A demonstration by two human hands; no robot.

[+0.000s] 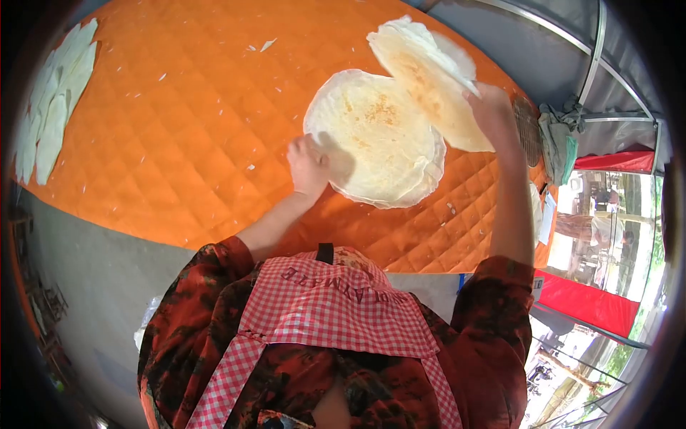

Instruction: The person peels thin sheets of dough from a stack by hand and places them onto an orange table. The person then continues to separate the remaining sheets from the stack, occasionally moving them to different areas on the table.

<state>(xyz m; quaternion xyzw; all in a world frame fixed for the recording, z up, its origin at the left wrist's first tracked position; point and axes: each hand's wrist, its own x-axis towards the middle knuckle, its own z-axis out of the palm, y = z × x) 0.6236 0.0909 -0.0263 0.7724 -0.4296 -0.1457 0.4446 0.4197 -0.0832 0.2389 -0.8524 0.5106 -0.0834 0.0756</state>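
A round, browned flatbread lies flat on the orange quilted table cover. My left hand is at its left edge, with curled fingers and a shadow falling on the bread. Whether those fingers pinch anything is hidden. My right hand grips the right side of a second flatbread, which is partly lifted and tilted. Its lower part overlaps the upper right of the flat one, and its far edge is blurred by motion.
Pale flatbread pieces are piled at the table's far left. Small scraps dot the cover. Beyond my right hand are a dark wire rack and grey-green cloths. Metal frame poles stand at the right.
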